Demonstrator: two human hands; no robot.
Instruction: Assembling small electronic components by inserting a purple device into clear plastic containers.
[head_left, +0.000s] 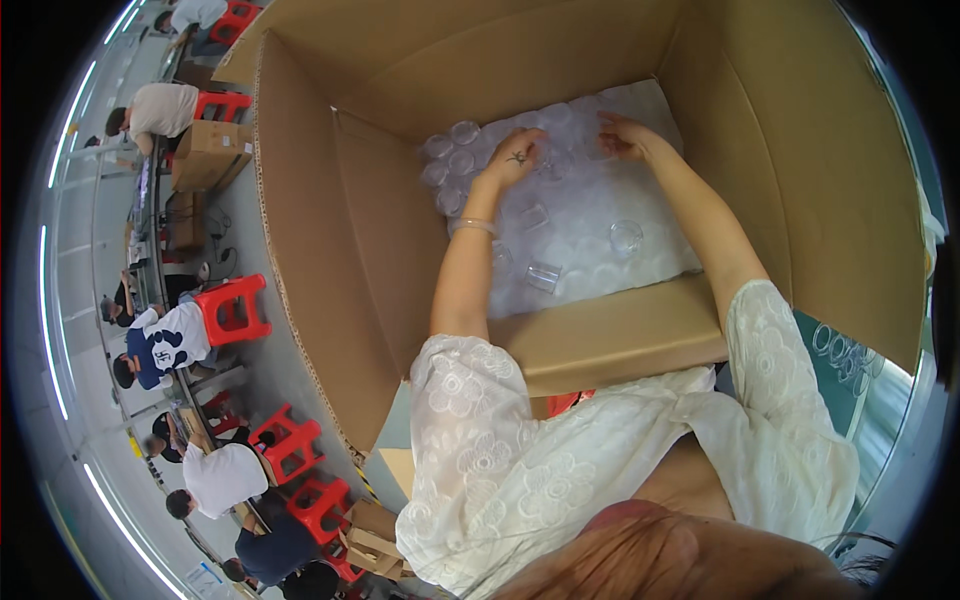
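Both my arms reach down into a large cardboard box (560, 345). At its bottom lies a whitish, translucent plastic sheet (590, 275) over rounded shapes. My left hand (517, 158) is bent inward at the far side, its fingers curled at a clear cup (550, 168); the grip is partly hidden. My right hand (622, 137) hovers low over the sheet with its fingers apart, and I see nothing held in it. Several clear cups (461, 162) stand together by the left wall. Loose ones lie nearer me, including a tipped clear cup (543, 277) and a round one (626, 238).
Tall box walls (345, 230) surround my arms, and a folded flap (610, 330) forms the near edge. More clear cups (845, 355) sit outside at the right. To the left, several people work along a bench, with red stools (235, 308) and cartons (212, 155) beside them.
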